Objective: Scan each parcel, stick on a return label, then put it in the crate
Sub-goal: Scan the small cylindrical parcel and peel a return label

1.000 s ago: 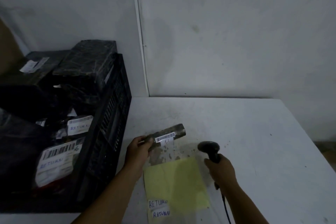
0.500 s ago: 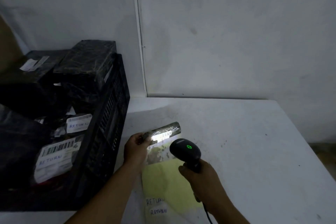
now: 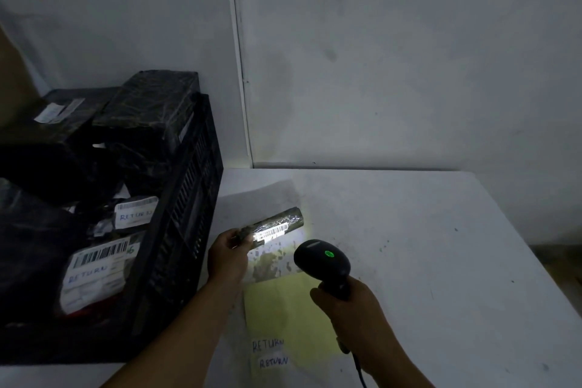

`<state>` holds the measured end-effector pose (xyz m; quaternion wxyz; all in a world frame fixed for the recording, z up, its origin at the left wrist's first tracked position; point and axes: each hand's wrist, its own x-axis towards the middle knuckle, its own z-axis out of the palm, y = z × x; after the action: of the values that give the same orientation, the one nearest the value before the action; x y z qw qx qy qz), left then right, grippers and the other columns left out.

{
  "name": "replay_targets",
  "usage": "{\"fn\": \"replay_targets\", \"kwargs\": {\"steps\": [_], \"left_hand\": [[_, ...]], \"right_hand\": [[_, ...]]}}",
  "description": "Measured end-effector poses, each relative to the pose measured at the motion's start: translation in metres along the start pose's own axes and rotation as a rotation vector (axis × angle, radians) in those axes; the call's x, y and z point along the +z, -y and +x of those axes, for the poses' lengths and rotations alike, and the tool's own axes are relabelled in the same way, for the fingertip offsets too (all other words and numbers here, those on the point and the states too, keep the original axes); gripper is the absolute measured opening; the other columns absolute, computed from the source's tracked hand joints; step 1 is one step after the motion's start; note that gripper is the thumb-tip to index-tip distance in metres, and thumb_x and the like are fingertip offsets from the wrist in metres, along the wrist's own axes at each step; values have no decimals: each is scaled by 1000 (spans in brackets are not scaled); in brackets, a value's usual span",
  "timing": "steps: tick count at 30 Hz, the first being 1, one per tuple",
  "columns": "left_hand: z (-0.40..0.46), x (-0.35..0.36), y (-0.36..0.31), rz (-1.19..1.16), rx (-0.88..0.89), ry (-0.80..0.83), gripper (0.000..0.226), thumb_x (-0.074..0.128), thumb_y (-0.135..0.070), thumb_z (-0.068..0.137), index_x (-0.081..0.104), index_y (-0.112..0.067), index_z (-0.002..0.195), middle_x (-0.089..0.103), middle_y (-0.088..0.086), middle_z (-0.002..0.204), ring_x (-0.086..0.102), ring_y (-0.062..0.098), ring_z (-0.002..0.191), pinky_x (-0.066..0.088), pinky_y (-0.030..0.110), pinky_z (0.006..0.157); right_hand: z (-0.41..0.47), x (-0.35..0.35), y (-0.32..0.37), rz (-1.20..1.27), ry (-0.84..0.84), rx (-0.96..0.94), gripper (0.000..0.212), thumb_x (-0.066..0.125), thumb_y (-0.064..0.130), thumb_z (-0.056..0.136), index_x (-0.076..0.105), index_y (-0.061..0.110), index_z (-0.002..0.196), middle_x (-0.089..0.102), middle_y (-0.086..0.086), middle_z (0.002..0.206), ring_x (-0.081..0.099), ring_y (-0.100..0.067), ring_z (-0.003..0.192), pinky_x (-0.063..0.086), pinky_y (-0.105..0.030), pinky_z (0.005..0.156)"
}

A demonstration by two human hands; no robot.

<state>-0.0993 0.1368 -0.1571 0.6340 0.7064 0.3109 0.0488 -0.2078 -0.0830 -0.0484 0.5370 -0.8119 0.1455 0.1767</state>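
Observation:
My left hand [image 3: 227, 257] holds a small dark wrapped parcel [image 3: 274, 226] by its left end, above the table. A white barcode sticker on it is lit brightly. My right hand [image 3: 349, 309] grips a black barcode scanner [image 3: 321, 263] just right of and below the parcel; a green light glows on its head, which points at the sticker. A yellow label sheet [image 3: 285, 312] lies under my hands, with two white "RETURN" labels [image 3: 271, 353] at its near end. The black crate [image 3: 185, 220] stands at left.
The crate is piled with several dark wrapped parcels [image 3: 148, 113], some carrying barcode and "RETURN" stickers [image 3: 94, 264]. The white table [image 3: 441, 246] runs to the wall at the back and to an edge on the right. The scanner's cable [image 3: 360, 372] hangs off the near edge.
My right hand brought the scanner up and left toward the parcel, and its light came on over the barcode. The parcel has stayed nearly in place.

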Motion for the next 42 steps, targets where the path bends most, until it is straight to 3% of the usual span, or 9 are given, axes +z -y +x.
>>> {"fn": "replay_targets", "kwargs": {"steps": [5,16,20,23,27,30,33,37,42], "left_hand": [[-1,-1,-2,46,-44,22,35,72,-21,90,63,-11,122,67,8,111,65,29,102,55,45,92],[-5,1,2,66,-33,29,30,73,-26,89,65,-16,116,70,7,109,67,29,98,57,48,88],[-6,0,4,90,-50,48,28,72,-26,90,66,-17,115,70,6,108,66,23,91,57,34,74],[-9,0,8,95,-79,70,28,73,-23,89,66,-15,114,68,5,109,64,19,86,49,23,61],[-11,3,15,182,-79,63,39,75,-28,87,63,-12,121,64,6,113,64,22,91,51,24,69],[-11,7,16,249,-55,67,35,75,-34,86,65,-15,114,65,4,106,61,17,82,49,21,62],[-8,11,18,311,-57,65,35,72,-39,87,66,-16,113,67,5,104,63,21,87,51,26,71],[-5,13,23,379,-66,63,37,70,-39,89,67,-13,115,69,8,109,63,22,87,51,28,73],[-4,13,28,400,-70,67,37,67,-39,91,69,-12,116,71,9,110,63,22,87,52,28,73]], "right_hand": [[1,-2,-1,-4,-1,29,13,69,19,86,61,10,81,46,7,50,41,-11,42,40,-26,52],[6,-5,-11,23,-19,-1,20,69,19,84,56,13,72,43,7,46,37,-12,42,37,-29,53],[21,-4,-27,1,-143,-22,11,71,29,84,63,21,86,59,5,57,51,-9,45,43,-26,49],[45,-9,-50,-75,-287,8,20,69,33,83,57,29,99,66,2,74,64,-13,59,47,-26,51],[79,-21,-79,-163,-400,67,17,66,25,84,61,15,96,65,-2,70,62,-14,55,44,-25,46],[96,-28,-92,-203,-439,110,15,64,25,85,63,12,94,64,-3,70,61,-15,54,43,-24,44],[108,-30,-99,-253,-443,142,17,61,27,88,64,13,97,64,-5,78,62,-19,61,47,-27,50],[116,-30,-107,-335,-423,148,25,59,30,92,65,12,107,65,-11,94,64,-26,76,55,-34,65],[120,-29,-111,-362,-414,185,30,58,34,91,65,14,112,65,-10,98,64,-29,84,58,-41,75]]}}
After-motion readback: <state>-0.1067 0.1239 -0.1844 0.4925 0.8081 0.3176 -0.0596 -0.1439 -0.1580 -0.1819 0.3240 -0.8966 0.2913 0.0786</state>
